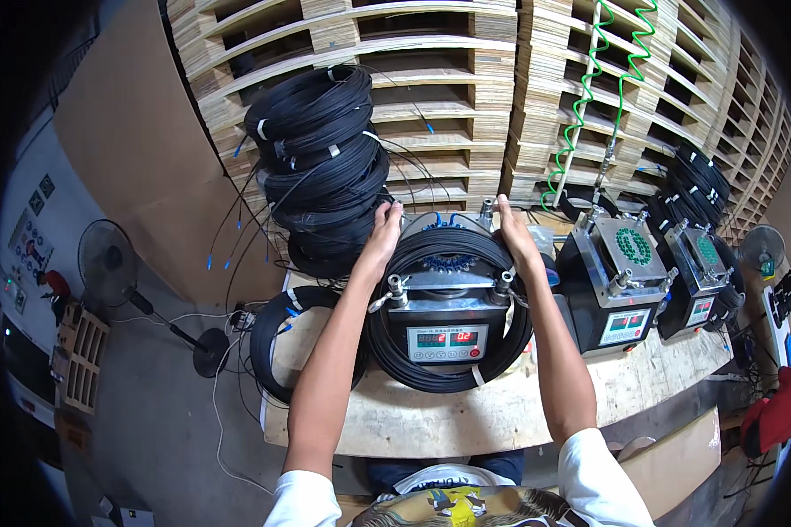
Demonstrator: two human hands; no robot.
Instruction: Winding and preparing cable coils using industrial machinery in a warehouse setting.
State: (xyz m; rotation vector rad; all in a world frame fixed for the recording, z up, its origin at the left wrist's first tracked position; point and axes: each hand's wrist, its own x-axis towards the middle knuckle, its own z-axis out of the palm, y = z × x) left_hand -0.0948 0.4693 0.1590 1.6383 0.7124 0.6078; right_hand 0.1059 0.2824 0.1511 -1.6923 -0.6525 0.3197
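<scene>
A large coil of black cable loops around the front of a box-shaped test machine, its lit panel showing through the ring. My left hand reaches past the coil's upper left side to the machine's far corner, fingers apart and partly bent. On the other side my right hand has its fingers stretched out beside a metal post, the palm next to the coil's edge. Blue connectors ring the machine's metal top plate. Whether either palm presses on the coil is hard to see.
A tall stack of black cable coils stands left of the machine, and another coil lies by my left forearm. Two similar machines stand to the right on the wooden table. Pallets rise behind; a fan is left.
</scene>
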